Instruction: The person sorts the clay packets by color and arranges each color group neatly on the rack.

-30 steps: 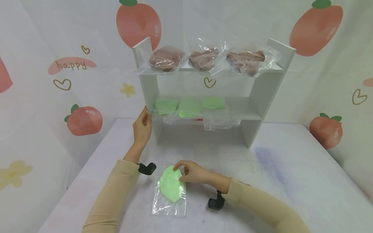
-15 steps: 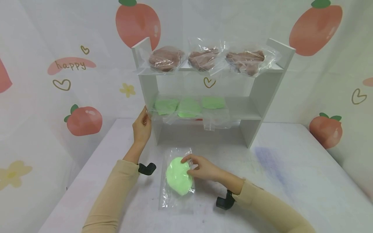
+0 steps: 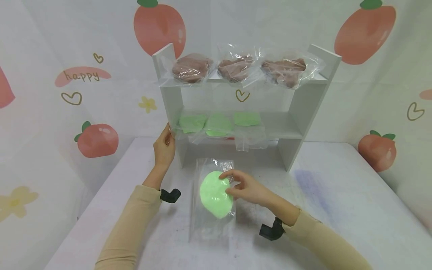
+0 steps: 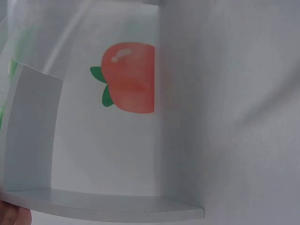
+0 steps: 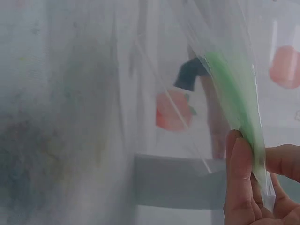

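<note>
My right hand (image 3: 248, 187) pinches a clear plastic bag (image 3: 210, 228) holding a flat, light green piece (image 3: 216, 195). In the right wrist view, the thumb and fingers (image 5: 241, 164) clasp the edge of the bag (image 5: 234, 89), which hangs above the table. On the left, my left hand (image 3: 164, 148) grips the side panel of a small white shelf (image 3: 172, 99) near its middle board. The left wrist view shows a bit of that hand (image 4: 14, 213) just outside the panel (image 4: 103, 208); most of it is hidden there.
Three bagged light green pieces (image 3: 219, 125) lie side by side on the middle board, their bag ends overhanging its front. Right of them is bare board (image 3: 281, 125). The top board carries three bagged brown lumps (image 3: 235, 69). A patterned cloth (image 3: 368, 93) hangs behind.
My right hand has carried the bagged green piece up, rightward and closer to the shelf. My left hand stays in place on the side panel.
</note>
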The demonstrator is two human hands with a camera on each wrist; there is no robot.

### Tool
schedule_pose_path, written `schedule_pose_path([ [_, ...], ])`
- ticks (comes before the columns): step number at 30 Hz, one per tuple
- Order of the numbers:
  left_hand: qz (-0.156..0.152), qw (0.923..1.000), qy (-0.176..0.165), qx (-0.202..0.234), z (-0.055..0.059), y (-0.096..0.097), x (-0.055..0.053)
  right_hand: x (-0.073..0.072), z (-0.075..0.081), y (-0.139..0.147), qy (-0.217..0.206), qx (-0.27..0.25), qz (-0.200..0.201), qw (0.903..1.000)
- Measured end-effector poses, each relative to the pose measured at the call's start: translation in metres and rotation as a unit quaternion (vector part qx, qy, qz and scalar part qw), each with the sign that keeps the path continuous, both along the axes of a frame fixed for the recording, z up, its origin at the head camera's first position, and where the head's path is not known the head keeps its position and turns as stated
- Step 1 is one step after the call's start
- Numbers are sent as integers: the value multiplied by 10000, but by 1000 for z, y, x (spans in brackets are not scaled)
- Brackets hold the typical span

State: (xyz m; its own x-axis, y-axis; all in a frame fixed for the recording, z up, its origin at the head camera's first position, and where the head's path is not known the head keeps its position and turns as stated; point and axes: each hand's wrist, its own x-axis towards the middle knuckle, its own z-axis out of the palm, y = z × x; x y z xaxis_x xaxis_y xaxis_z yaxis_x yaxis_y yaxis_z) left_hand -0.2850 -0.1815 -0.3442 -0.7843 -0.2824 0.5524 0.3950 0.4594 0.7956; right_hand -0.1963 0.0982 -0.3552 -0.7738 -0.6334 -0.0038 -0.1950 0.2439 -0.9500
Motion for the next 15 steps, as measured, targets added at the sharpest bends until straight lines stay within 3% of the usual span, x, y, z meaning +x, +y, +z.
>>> schedule_pose_path([
  [6,-12,10000,-47,12,0,0,0,2,13,10,-27,-354,-15,9994],
  [15,-81,9999,-91,56,1,0,1,6,28,23,306,-810,-39,9962],
])
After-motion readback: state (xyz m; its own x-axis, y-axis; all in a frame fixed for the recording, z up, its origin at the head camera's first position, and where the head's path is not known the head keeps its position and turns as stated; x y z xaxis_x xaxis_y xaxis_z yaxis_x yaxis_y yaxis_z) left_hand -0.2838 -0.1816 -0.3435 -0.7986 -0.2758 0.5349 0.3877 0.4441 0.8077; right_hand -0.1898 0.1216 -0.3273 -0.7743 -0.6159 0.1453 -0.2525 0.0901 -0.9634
